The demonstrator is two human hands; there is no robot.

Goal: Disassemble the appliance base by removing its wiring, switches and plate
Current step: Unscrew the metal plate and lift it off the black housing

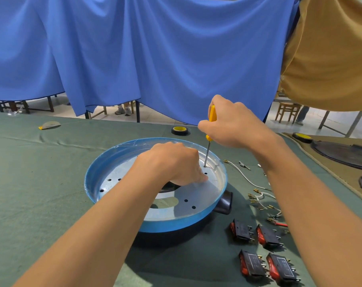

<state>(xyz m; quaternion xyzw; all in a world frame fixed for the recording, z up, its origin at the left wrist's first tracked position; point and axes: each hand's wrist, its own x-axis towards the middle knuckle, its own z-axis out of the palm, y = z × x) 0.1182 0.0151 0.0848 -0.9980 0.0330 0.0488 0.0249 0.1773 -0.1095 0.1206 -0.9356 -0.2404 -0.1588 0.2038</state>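
**A:** Starting at the left: the left hand (171, 162) is down inside the round blue-rimmed appliance base (88, 183), which sits mid-table on the green cloth-covered table (41, 183). The knuckles are bent and one fingertip is on the perforated silvery metal plate (198, 193).

**B:** Gripping it or just bracing?

**A:** I cannot tell; the palm hides it. Just right of it, the yellow-handled screwdriver (212, 116) stands nearly upright with its tip in a spot near the plate's far rim. The right hand (234, 125) is wrapped tight around the handle.

**B:** So it's the plate step, I'd say. At the right, the white wires with brass terminals (256, 195) lie loose on the cloth. In front of them sit four black rocker switches with red buttons (263, 251), all outside the base.

**A:** Agreed. Wiring and switches look finished. The next move calls for steady downward pressure and a straight shaft while turning. The left hand needs to stop the plate from shifting.
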